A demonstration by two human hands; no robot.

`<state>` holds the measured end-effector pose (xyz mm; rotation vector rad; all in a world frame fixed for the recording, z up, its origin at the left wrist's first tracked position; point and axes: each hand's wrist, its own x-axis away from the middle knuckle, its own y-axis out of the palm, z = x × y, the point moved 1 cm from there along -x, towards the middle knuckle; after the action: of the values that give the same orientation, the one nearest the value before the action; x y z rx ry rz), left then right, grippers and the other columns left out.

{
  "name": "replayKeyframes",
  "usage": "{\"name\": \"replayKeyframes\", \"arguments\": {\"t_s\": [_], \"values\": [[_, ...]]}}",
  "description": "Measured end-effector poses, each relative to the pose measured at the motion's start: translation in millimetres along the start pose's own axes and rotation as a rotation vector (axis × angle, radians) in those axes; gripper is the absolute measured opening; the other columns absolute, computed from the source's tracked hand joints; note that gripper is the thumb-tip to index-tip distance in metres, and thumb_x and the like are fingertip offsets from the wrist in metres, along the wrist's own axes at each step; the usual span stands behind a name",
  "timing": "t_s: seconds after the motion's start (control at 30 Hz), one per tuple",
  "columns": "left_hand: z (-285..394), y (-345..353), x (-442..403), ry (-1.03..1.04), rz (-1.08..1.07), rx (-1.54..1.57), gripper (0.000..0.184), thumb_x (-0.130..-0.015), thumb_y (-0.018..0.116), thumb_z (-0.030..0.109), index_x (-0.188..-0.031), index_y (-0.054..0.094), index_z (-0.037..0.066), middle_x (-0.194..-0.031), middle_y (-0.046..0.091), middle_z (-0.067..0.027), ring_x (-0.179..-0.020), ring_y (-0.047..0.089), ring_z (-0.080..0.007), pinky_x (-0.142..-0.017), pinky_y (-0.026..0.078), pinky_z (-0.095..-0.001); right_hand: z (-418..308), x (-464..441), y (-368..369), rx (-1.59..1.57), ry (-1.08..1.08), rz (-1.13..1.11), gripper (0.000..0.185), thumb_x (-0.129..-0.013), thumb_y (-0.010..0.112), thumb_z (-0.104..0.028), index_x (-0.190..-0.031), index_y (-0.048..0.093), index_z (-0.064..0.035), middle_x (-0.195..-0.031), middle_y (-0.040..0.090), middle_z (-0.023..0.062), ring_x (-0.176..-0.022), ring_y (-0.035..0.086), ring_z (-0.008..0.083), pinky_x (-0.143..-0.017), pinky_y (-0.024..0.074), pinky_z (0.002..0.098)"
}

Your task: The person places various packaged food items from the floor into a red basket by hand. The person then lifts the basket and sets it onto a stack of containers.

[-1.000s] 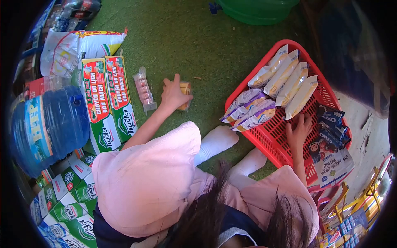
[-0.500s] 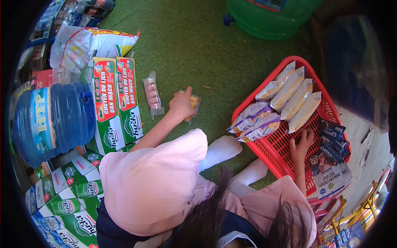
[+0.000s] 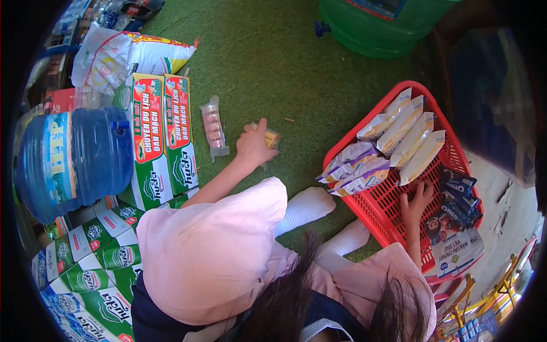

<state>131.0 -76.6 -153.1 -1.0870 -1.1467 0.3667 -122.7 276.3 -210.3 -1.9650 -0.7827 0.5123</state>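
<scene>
My left hand [image 3: 254,146] is closed over a clear packet of yellow biscuits or cakes [image 3: 272,138] lying on the green carpet. Just left of it lies a clear tube-shaped pack of pinkish-brown round pieces [image 3: 213,128]. My right hand [image 3: 417,198] reaches into the red plastic basket [image 3: 364,108], thumb and fingers apart, with nothing visible in it. Close above that hand is a row of white-and-yellow snack packets [image 3: 420,147]. Purple-and-white packets [image 3: 360,175] lean at the basket's left side. Dark blue Oreo packs [image 3: 459,196] lie right of the hand.
Green-and-white Huda cartons [image 3: 149,185] and a blue water bottle [image 3: 94,162] stand at the left, with a white sack [image 3: 159,56] behind. A green water container [image 3: 387,34] is at the top. A printed cardboard piece [image 3: 460,251] lies at the basket's near right end.
The view has shifted slightly, so the surroundings sit a little lower and further right. Both hands keep nearly the same pose, the left still on the packet.
</scene>
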Motion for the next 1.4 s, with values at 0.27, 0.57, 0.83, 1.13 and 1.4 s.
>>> {"name": "replayKeyframes", "arguments": {"t_s": [0.27, 0.57, 0.83, 1.13, 1.4], "values": [[-2, 1, -1, 0.014, 0.002, 0.010, 0.085, -0.056, 0.079, 0.032, -0.125, 0.035, 0.010, -0.101, 0.049, -0.0275, -0.086, 0.059, -0.0418, -0.068, 0.052, -0.0458, 1, 1, 1, 0.020, -0.020, 0.023, 0.033, -0.064, 0.058, -0.013, -0.094, 0.049, -0.0034, -0.104, 0.041, 0.0140, -0.102, 0.040, 0.0316, -0.087, 0.0287, 0.0451], [-3, 4, -2, 0.016, -0.001, -0.012, 0.084, -0.055, 0.079, 0.035, -0.124, 0.036, 0.011, -0.101, 0.050, -0.0253, -0.085, 0.060, -0.0394, -0.069, 0.049, -0.0478, 2, 1, 1, 0.028, -0.034, 0.024, 0.033, -0.064, 0.058, -0.014, -0.094, 0.049, -0.0035, -0.103, 0.041, 0.0144, -0.102, 0.040, 0.0318, -0.086, 0.0292, 0.0446], [-2, 3, -4, -0.008, -0.018, -0.019, 0.088, -0.055, 0.079, 0.034, -0.127, 0.033, 0.010, -0.101, 0.050, -0.0250, -0.087, 0.060, -0.0391, -0.071, 0.048, -0.0480, 1, 1, 1, 0.015, -0.008, 0.019, 0.032, -0.064, 0.058, -0.014, -0.094, 0.050, -0.0048, -0.104, 0.042, 0.0140, -0.103, 0.040, 0.0315, -0.087, 0.0288, 0.0441], [-3, 3, -3, -0.012, -0.012, 0.017, 0.093, -0.056, 0.079, 0.033, -0.130, 0.028, 0.008, -0.103, 0.048, -0.0272, -0.087, 0.059, -0.0417, -0.071, 0.050, -0.0480, 6, 3, 5, 0.050, -0.026, 0.033, 0.033, -0.064, 0.058, -0.014, -0.095, 0.050, -0.0051, -0.106, 0.042, 0.0153, -0.104, 0.040, 0.0320, -0.088, 0.0288, 0.0450], [-12, 8, 1, 0.012, 0.004, 0.235, 0.103, -0.053, 0.082, 0.031, -0.134, 0.022, 0.010, -0.110, 0.043, -0.0303, -0.097, 0.054, -0.0442, -0.080, 0.047, -0.0501, 7, 5, 6, 0.059, -0.033, 0.034, 0.037, -0.065, 0.059, -0.017, -0.099, 0.049, -0.0045, -0.108, 0.042, 0.0158, -0.105, 0.039, 0.0332, -0.089, 0.0283, 0.0464]]}}
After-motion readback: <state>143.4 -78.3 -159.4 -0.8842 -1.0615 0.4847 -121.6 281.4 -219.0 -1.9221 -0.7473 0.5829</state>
